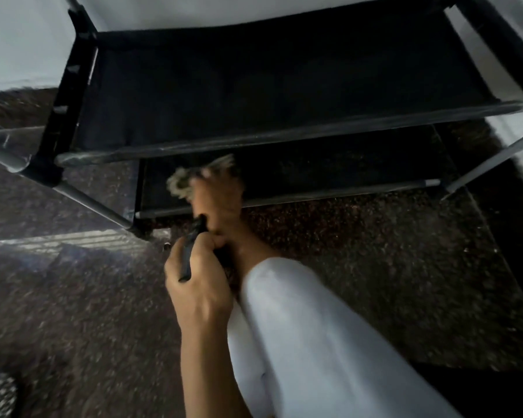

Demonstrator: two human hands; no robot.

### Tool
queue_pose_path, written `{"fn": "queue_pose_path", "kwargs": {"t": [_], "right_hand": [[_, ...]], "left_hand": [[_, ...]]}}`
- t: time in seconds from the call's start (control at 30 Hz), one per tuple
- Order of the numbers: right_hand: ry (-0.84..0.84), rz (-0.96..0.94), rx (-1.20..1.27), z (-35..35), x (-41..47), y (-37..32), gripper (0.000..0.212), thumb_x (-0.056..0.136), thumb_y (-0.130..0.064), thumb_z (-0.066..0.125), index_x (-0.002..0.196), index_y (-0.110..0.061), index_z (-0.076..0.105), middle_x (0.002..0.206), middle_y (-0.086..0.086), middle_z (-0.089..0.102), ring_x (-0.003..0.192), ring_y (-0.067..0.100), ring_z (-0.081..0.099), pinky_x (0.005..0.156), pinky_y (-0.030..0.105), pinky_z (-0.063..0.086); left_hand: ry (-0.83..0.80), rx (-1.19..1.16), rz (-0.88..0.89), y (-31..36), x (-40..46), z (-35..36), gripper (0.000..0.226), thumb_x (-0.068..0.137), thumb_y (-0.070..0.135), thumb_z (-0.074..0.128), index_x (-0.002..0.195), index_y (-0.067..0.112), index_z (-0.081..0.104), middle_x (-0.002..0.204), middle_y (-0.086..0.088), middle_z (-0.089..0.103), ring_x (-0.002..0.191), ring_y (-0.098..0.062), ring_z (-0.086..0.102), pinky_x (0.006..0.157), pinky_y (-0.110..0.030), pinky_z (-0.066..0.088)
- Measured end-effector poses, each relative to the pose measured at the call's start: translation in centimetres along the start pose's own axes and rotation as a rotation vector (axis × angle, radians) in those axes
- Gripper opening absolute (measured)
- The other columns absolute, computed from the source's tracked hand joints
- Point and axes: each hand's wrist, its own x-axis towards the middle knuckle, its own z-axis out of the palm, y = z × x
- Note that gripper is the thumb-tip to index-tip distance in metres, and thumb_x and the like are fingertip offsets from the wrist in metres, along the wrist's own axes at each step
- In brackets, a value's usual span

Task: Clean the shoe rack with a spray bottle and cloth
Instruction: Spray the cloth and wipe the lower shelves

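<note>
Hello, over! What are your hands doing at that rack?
Left hand grips black spray bottle. Right hand presses pale cloth on black rack's lower shelf. Nothing in the way.

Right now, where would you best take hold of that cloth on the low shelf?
Probably the bunched, pale end of the cloth that sticks out left of the right hand, coming from the open front of the lower shelf, since the upper shelf covers it from above.

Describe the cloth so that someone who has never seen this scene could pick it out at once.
Find the black shoe rack standing on the dark speckled floor, then drop to its lower shelf, under the upper tier's front bar. At that shelf's left end the right hand holds the cloth. It is the only pale, crumpled, fuzzy thing against the black fabric.
</note>
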Motion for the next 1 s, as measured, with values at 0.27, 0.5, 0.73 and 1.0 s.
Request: {"fn": "queue_pose_path", "kwargs": {"t": [0.27,0.5,0.73,1.0], "right_hand": [[0.059,0.278,-0.033,-1.6,1.0,5.9,0.024,0.09,-0.023,0.053,0.108,-0.016,0.068,0.119,0.007,0.056,0.109,0.029,0.055,0.087,0.036,0.044],[0.109,0.646,-0.083,-2.5,1.8,10.2,0.026,0.089,-0.027,0.059,0.11,-0.015,0.065,0.125,0.006,0.048,0.107,0.03,0.052,0.091,0.041,0.04],[-0.067,-0.179,0.035,-0.9,0.0,3.8,0.031,0.093,-0.03,0.052,0.121,-0.019,0.059,0.133,0.005,0.047,0.122,0.027,0.045,0.1,0.038,0.037],[0.059,0.429,-0.195,-6.3,-0.2,21.2,0.026,0.087,-0.012,0.054,0.11,-0.008,0.066,0.123,0.014,0.055,0.114,0.034,0.052,0.094,0.038,0.045]], "left_hand": [[0.092,-0.098,0.003,1.2,0.7,-1.9,0.056,0.063,0.039,0.053,0.109,0.01,0.066,0.124,-0.015,0.06,0.104,-0.032,0.057,0.068,-0.032,0.04],[0.005,-0.11,-0.021,0.8,0.5,-2.3,0.064,0.067,0.042,0.054,0.121,0.007,0.061,0.138,-0.012,0.053,0.117,-0.026,0.055,0.069,-0.028,0.039],[-0.024,-0.125,-0.062,0.4,-0.3,-1.2,0.071,0.063,0.04,0.056,0.127,0.009,0.058,0.133,-0.015,0.056,0.119,-0.034,0.052,0.078,-0.037,0.041],[-0.241,-0.102,-0.05,0.4,-3.1,2.2,0.055,0.065,0.039,0.056,0.106,0.004,0.067,0.124,-0.015,0.06,0.112,-0.03,0.055,0.086,-0.036,0.044]]}}
